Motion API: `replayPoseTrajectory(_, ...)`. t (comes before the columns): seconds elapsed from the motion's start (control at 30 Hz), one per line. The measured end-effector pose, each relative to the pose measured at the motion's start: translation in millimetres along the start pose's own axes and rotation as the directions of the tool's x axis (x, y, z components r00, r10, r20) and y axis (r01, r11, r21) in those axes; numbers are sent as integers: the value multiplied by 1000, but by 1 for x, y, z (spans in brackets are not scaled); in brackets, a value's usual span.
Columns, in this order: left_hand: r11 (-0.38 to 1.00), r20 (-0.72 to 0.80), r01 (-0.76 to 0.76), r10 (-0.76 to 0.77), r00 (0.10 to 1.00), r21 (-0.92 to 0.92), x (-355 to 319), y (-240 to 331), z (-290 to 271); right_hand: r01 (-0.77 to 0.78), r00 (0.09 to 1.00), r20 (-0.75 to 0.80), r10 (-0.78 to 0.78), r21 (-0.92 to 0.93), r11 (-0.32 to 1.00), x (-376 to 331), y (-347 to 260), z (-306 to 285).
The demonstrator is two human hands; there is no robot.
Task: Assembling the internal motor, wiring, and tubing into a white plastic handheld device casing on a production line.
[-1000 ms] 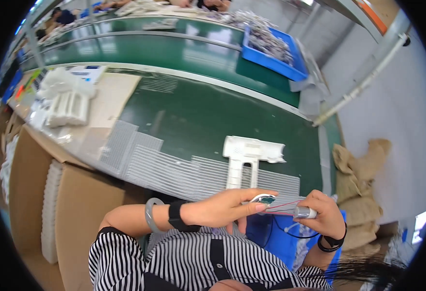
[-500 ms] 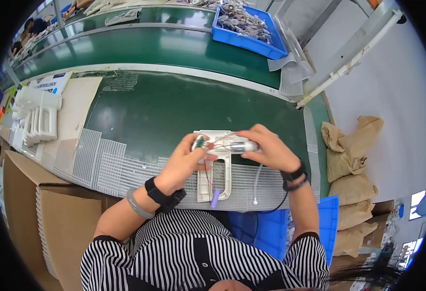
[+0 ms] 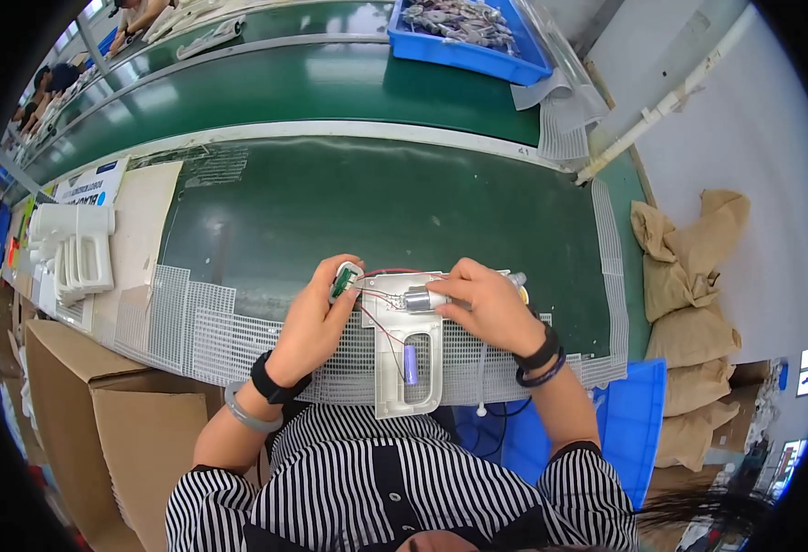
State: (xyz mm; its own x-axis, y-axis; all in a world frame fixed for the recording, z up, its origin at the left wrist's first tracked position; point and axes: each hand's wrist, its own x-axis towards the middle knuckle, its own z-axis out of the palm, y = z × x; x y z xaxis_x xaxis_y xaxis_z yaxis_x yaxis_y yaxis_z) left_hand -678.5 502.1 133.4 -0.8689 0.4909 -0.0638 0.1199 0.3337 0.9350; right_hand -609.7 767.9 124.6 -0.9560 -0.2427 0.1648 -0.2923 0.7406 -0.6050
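Note:
My left hand (image 3: 308, 324) is closed on a small green circuit board (image 3: 344, 281) in a white surround, at the left of a white plastic housing half (image 3: 385, 397) with a loop handle. Thin red and dark wires (image 3: 378, 293) run from the board toward a silver cylindrical motor (image 3: 417, 299). My right hand (image 3: 491, 308) pinches the motor's white right end between thumb and fingers, over the upper part of the housing. In the handle side of the housing lies a purple cylindrical battery (image 3: 410, 364), with a wire leading up toward the board.
White mesh matting (image 3: 247, 345) covers the bench's near edge. Stacked white housings (image 3: 77, 248) stand at left, above an open cardboard box (image 3: 146, 442). A blue crate (image 3: 477, 57) of parts sits at the back. Brown sacks (image 3: 693, 340) are at right; people work far left.
The motor has come down and left onto the housing. My left hand has moved left with the circuit board, and the battery now lies inside the housing's handle.

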Motion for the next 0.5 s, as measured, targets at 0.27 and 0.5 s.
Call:
replayPoseTrajectory(0.27,829,19,-171,190,982,533,-18,7,-5,-29,995,-100,5,-242,970,-9,-13,2)
replayPoseTrajectory(0.5,600,57,-75,50,997,796,-15,29,-1,43,994,104,-13,-289,956,1,0,-14)
